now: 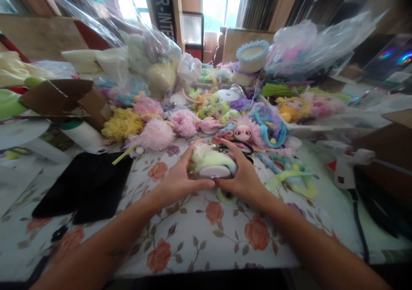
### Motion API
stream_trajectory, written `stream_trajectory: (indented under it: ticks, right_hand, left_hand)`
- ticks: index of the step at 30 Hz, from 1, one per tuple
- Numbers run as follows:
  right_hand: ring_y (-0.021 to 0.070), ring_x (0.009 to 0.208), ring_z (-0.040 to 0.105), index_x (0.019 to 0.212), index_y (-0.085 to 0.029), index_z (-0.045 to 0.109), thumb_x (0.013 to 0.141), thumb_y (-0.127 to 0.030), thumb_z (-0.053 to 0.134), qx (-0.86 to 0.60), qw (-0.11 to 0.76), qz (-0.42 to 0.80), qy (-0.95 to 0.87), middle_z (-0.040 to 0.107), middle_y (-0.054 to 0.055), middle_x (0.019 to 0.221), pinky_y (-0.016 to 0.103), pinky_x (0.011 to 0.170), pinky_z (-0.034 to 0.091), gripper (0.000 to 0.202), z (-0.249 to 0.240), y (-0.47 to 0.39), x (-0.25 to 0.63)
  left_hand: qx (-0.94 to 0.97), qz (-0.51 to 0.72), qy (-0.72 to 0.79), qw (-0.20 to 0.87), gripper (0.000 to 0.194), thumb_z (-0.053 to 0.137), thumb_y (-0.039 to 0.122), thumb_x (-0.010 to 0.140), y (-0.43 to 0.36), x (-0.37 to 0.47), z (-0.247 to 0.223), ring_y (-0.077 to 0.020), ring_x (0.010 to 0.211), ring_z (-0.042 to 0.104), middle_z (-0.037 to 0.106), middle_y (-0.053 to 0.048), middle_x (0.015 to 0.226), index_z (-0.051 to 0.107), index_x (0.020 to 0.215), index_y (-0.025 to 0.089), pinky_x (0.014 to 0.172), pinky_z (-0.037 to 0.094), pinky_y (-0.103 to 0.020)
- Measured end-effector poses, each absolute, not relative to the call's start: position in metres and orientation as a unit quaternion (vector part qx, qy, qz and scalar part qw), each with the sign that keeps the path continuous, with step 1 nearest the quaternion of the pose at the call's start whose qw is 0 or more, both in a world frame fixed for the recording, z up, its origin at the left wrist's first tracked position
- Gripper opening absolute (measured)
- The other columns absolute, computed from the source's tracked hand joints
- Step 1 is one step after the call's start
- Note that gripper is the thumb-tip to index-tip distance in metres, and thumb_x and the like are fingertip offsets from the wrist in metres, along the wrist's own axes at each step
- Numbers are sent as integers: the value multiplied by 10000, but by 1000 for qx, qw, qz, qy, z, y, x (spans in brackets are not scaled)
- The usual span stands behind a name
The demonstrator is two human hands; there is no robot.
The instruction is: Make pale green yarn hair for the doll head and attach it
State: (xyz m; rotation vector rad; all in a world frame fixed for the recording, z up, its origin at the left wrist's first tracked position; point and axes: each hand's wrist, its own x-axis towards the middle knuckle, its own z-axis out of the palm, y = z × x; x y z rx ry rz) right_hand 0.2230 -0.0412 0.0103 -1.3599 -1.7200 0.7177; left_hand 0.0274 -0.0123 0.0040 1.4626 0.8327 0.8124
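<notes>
Between both hands, just above the flowered tablecloth (193,221), is a small round pale yellow-green fluffy piece (212,159) with a flat white oval face toward me; its exact kind is unclear. My left hand (180,176) wraps its left side, thumb along the bottom. My right hand (241,176) curls round its right side, and the two thumbs nearly meet below. A pale green ring-like bit (226,195) lies under my right hand. Right behind the hands sits a doll head (243,132) with pink hair, beside a black loop partly hidden by my right fingers.
Fluffy pink and yellow yarn pieces (157,134) crowd the back. A black flat sheet (86,187) and a cardboard box (64,101) are at left. Pale green and blue strips (296,178) lie at right, near a white glue gun (347,167) with a black cord.
</notes>
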Motion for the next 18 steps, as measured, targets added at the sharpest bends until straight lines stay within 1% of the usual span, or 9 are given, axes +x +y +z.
stream_trajectory:
  ticks: [3,6,8,12,14,18]
  right_hand:
    - [293,1055,647,1447,-223,363,642,-239,752,-525,396,251,-710,640,113,1231,402,878,528,894,9,-43,223]
    - [295,1064,640,1449,-222,354,666,-233,735,-502,382,187,-753,661,112,1193,413,895,516,871,7,-43,224]
    - [296,1063,640,1447,-234,352,674,-233,731,-500,374,157,-765,667,109,1180,417,896,514,861,6,-43,225]
    - [292,1024,654,1456,-247,335,682,-241,732,-498,367,139,-773,683,93,1122,414,870,526,870,4,-43,226]
    - [291,1002,660,1458,-241,334,690,-262,745,-488,369,130,-780,688,93,1096,412,860,529,871,3,-43,225]
    - [302,1013,654,1456,-228,340,709,-302,769,-468,372,110,-794,684,112,1102,426,870,526,864,2,-43,226]
  left_hand:
    - [667,365,368,535,1048,848,325,642,-14,27,3,-329,1330,472,460,-112,1471,246,1500,331,1080,426,-498]
    - [698,383,375,475,1071,857,358,624,-14,26,1,-344,1364,424,390,-115,1520,247,1504,335,1097,398,-526]
    - [710,378,380,456,1085,858,376,621,-13,25,0,-344,1364,424,386,-109,1523,233,1508,347,1105,382,-540]
    - [740,361,384,417,1105,864,408,602,-12,24,0,-353,1376,407,381,-78,1534,229,1505,384,1118,357,-554]
    - [751,356,389,398,1105,865,425,594,-12,24,1,-364,1370,412,374,-71,1541,238,1503,391,1108,369,-557]
    - [758,364,385,381,1047,840,444,630,-14,24,2,-356,1366,421,334,-62,1567,260,1500,382,1098,403,-508]
